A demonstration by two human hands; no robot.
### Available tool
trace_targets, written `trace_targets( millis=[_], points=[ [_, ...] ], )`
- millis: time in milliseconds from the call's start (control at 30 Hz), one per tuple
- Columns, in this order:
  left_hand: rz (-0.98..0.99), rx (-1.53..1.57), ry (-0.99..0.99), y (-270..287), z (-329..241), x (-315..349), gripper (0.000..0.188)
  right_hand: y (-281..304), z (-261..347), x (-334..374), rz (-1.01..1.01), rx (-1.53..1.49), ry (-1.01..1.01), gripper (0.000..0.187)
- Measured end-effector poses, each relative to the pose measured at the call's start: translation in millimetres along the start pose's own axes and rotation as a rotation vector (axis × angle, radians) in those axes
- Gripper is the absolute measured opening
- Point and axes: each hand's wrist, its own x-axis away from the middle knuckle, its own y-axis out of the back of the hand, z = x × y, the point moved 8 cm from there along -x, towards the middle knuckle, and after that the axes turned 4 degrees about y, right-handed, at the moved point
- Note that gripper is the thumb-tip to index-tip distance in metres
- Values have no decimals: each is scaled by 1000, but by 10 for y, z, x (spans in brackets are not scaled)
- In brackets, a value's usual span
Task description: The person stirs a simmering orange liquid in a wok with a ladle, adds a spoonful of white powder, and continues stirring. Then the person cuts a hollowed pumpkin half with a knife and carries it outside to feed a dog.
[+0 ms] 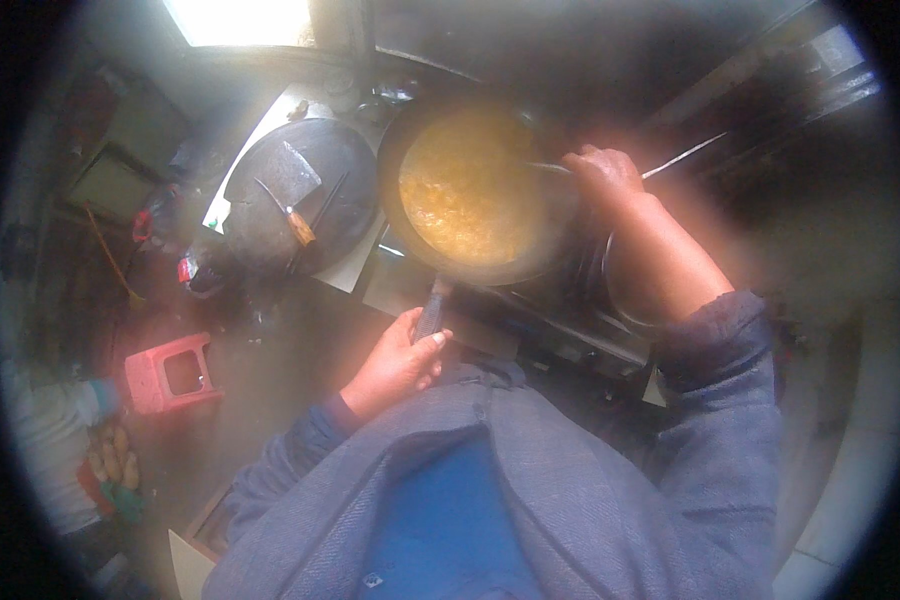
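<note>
A dark wok full of bubbling yellow liquid sits over the stove. My left hand is wrapped round the wok's dark handle, near my body. My right hand grips the thin metal shaft of a long-handled cooking utensil at the wok's right side. The shaft reaches toward the liquid; its working end is hidden, so its kind cannot be told. Steam blurs the area.
Left of the wok, a round dark board bears a cleaver and a thin dark rod. A red plastic stool stands on the floor at left. Beside my right forearm is another round vessel, partly hidden. A broom leans farther left.
</note>
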Motion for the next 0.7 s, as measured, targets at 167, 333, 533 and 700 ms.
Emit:
trace_targets(
  millis=[167, 333, 533, 700],
  points=[
    [4, -8, 34, 10, 8, -21, 55, 161, 240, -178, 11, 24, 114, 15],
    [47, -25, 57, 23, 48, -64, 53, 661, 407, -149, 82, 170, 234, 14],
    [-43, 118, 37, 16, 36, -136, 53, 1362, 327, 68, 330, 118, 209, 14],
    [36, 55, 87, -11, 34, -180, 37, 1363, 277, 208, 640, 87, 147, 15]
  ],
)
